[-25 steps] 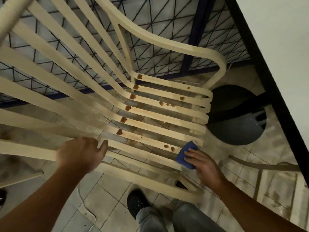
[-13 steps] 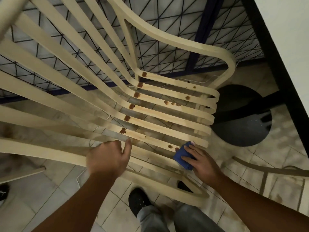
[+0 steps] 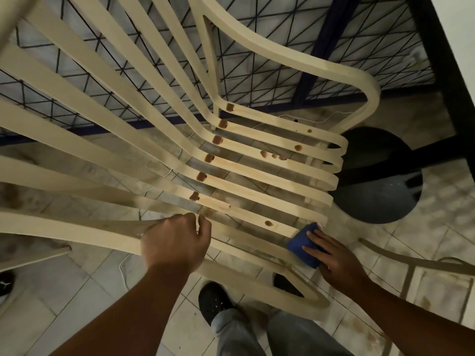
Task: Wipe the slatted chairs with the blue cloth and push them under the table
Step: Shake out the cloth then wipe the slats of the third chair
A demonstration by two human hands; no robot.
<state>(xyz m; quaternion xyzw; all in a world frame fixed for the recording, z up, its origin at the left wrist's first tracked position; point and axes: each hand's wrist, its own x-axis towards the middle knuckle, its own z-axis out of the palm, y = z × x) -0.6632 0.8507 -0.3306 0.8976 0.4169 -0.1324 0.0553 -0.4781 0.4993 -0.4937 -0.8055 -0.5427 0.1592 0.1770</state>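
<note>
Several risks hung on the cloth (image 3: 304, 249), we judged. It lay folded small at the front end of a seat slat of the chair (image 3: 77, 227), right beside a gap. A hard stroke could have carried it off the slat's end or down between the slats onto the grimy floor (image 3: 437, 227). Brown spots (image 3: 201, 176) dotted the slats further in. We could not tell whether they were dirt or knots, so a light pass might have left them. Pressing down at the seat's front could also have rocked the chair, had the other hand let go. A thin white cord (image 3: 122, 271) ran over the tiles beneath, and the round dark base (image 3: 380, 201) of the table (image 3: 437, 47) sat just beyond the seat front. We thought either could catch a leg on the push under.

The right hand (image 3: 336, 260) lay flat on the cloth, fingers straight and a little spread, pressing it to the slat, with the forearm coming in from the lower right. The left hand (image 3: 174, 242) was curled round the chair's near side rail, knuckles up, its forearm reaching up from below. A dark shoe (image 3: 213, 301) stood on the floor between the two arms.
</note>
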